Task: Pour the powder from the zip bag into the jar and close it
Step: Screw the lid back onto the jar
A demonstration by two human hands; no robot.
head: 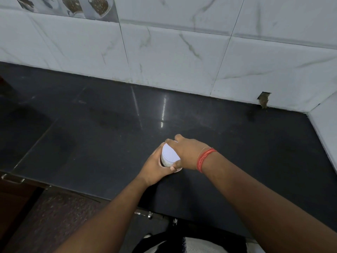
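With the left hand point(155, 166) gripping the jar point(166, 163) and the right hand point(187, 154), at three o'clock, clamping the lid point(170, 153), cross-threading is threatening a spill.

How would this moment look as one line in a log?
left hand grips jar | right hand grips lid | zip bag unseen

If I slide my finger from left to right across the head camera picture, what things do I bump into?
Left hand → jar with its white lid → right hand → red thread band on the wrist → chipped hole in the wall tile.
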